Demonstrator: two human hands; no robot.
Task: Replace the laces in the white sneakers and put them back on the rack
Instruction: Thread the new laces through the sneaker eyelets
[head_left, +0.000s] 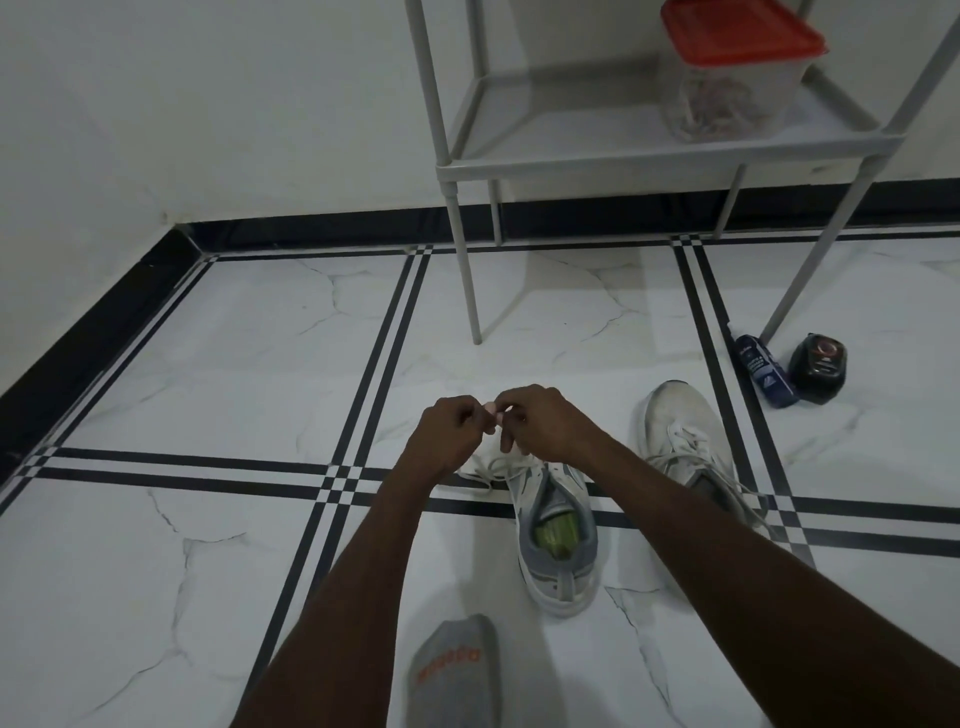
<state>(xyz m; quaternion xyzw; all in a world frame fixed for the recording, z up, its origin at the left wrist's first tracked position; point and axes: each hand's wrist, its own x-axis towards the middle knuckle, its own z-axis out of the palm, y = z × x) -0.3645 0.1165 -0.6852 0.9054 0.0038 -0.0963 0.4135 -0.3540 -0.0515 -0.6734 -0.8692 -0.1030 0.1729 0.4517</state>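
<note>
Two white sneakers stand on the tiled floor. The near sneaker (558, 540) has a grey collar and a green insole, and its toe is hidden under my hands. My left hand (451, 434) and my right hand (545, 423) meet above its toe, both with curled fingers pinching a white lace (491, 473) that trails loose from the shoe to the left. The second sneaker (685, 441) lies to the right, laced, with its lace ends spread on the floor. The grey rack (587, 156) stands behind by the wall.
A clear container with a red lid (732, 78) sits on the rack's shelf. A blue tube (763, 376) and a black round tin (818, 369) lie by the rack's right leg. My grey-socked foot (454, 675) is at the bottom.
</note>
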